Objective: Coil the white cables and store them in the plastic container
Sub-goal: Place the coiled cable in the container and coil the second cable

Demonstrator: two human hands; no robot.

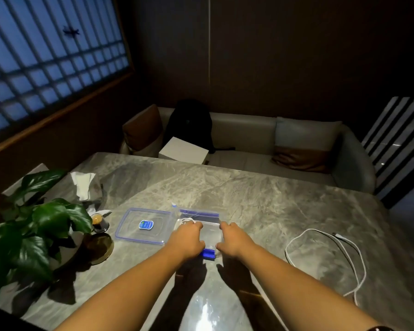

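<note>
A clear plastic container (pixel 209 232) with blue clips stands on the marble table in front of me. My left hand (pixel 188 240) grips its left side and my right hand (pixel 233 240) grips its right side. A coiled white cable (pixel 186 220) shows inside the container at its far left corner, just beyond my left fingers. The container's clear lid (pixel 142 226) with a blue rim and a blue sticker lies flat to the left. A second white cable (pixel 332 256) lies loose and uncoiled on the table to the right.
A leafy plant (pixel 34 232) stands at the left edge, with a tissue box (pixel 85 186), a small dark cup (pixel 99 223) and a round dish (pixel 98 247) beside it. A sofa (pixel 273 139) with cushions, a black backpack (pixel 189 125) and a white box (pixel 183 150) lies beyond the table.
</note>
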